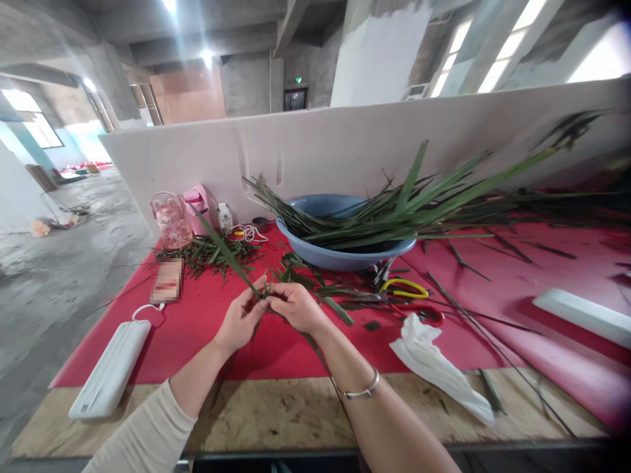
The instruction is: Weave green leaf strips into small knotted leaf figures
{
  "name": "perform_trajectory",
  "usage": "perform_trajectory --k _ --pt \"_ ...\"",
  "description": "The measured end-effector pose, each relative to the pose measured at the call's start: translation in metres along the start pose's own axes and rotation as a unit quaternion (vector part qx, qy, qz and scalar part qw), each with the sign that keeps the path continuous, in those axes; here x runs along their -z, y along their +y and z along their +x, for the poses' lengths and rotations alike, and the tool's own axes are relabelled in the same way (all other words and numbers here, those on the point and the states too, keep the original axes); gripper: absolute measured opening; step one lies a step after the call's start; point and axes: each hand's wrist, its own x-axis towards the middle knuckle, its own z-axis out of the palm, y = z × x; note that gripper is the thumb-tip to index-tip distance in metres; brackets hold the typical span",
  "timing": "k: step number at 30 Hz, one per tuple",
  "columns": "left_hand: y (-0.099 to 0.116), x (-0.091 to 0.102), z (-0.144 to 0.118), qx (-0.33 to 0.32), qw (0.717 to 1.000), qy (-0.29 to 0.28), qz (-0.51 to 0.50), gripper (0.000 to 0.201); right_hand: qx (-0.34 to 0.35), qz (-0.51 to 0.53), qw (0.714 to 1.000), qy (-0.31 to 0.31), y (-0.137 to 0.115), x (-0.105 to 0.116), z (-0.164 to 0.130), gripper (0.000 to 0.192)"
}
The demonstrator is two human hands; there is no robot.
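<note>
Fingers (246,301) of both hands are drawn together in a close pinch on one green strip (227,255), left and right tips almost meeting; its long free end slants up and away to their left. Well to the left of the fingers and nearer the body lies a white power bank (109,371), its lead (144,309) running to a phone (166,281), blurred out, left of the fingers. Beyond the phone stands a clear pink cup (170,220), then a pink flask (196,220) and a small white bottle (225,217), all farther off than the fingers. Clippings (210,257) are heaped between these and the left hand (241,322), with a coiled white cord (250,232) behind. Just beside it, the right hand (298,307) holds the strip's folded end with thumb and fingertips; exactly how the folds run is too small to tell. Beyond the fingers and to their right sits a blue basin (348,259), long leaves (394,217) lying across it. A bracelet (363,389) circles the right wrist, nearer than the fingers. Right of them lie yellow-handled scissors (408,287), a red handle (431,316) and, a little nearer, a crumpled tissue (436,361). Farthest right of the fingers lies a long white case (586,315)
</note>
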Motion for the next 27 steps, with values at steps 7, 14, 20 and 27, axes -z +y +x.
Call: perform_trajectory --k 7,14,20,27 --pt "0.0 -0.006 -0.005 0.053 0.993 0.017 0.102 0.053 -0.002 -0.089 0.996 0.005 0.01 0.0 0.001 0.016" --pt "0.002 -0.001 -0.003 -0.002 0.953 0.122 0.276 0.038 -0.049 -0.175 0.981 0.073 0.018 -0.006 0.005 0.014" --pt "-0.008 0.006 0.002 0.041 0.973 0.145 0.175 0.042 -0.07 -0.226 0.971 -0.01 0.015 -0.003 0.002 0.024" --pt "-0.005 0.002 0.003 0.085 0.992 0.06 0.074 0.048 -0.136 -0.071 0.988 -0.007 0.012 0.009 0.002 0.02"
